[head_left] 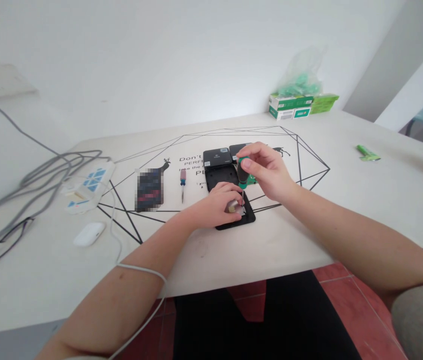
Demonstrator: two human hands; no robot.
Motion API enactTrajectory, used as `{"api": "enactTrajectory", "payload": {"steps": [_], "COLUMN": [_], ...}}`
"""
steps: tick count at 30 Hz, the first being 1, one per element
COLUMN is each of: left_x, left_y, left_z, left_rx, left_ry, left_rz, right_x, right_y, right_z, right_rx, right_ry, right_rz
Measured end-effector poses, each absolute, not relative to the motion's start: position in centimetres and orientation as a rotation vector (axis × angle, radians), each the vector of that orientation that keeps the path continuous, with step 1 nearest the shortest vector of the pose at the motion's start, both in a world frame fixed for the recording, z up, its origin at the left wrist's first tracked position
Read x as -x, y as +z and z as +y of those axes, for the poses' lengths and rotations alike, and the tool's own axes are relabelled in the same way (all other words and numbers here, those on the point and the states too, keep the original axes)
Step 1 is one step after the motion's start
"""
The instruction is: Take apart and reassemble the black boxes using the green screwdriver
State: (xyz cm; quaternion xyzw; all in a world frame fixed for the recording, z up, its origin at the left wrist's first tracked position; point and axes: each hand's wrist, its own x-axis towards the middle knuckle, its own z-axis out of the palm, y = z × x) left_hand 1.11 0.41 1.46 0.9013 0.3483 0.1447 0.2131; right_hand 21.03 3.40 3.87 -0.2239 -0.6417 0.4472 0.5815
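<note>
My right hand is closed around a green and black screwdriver, held upright with its tip down on a flat black device in the middle of the white table. My left hand is closed, pinching a small silver metal part on the near end of that device, right beside the screwdriver tip. Two small black boxes lie just behind the device.
A second small screwdriver with a red handle lies left of the device, beside a blurred dark object. Further left are a power strip with grey cables, a white earbud case, and glasses. Green boxes stand at the back; a green lighter lies right.
</note>
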Motion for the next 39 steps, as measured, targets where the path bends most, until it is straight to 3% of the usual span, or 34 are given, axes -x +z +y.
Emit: {"api": "enactTrajectory", "payload": {"steps": [14,22,39], "left_x": [-1.36,-1.20,-1.22], "left_y": [2.31,1.95,1.86], "left_z": [0.16,0.33,0.30], "left_rx": [-2.425,-2.461,-2.489], "left_ry": [0.336,0.347,0.364], "left_rz": [1.002,0.981,0.962], "right_x": [-21.30,-21.27,-21.21], "right_y": [4.64,4.00,4.26], "right_z": [2.86,3.34,3.24], "right_rx": [0.256,0.299,0.285], "right_ry": [1.769,1.612,1.676], "right_rz": [-1.424,-1.445,-1.361]}}
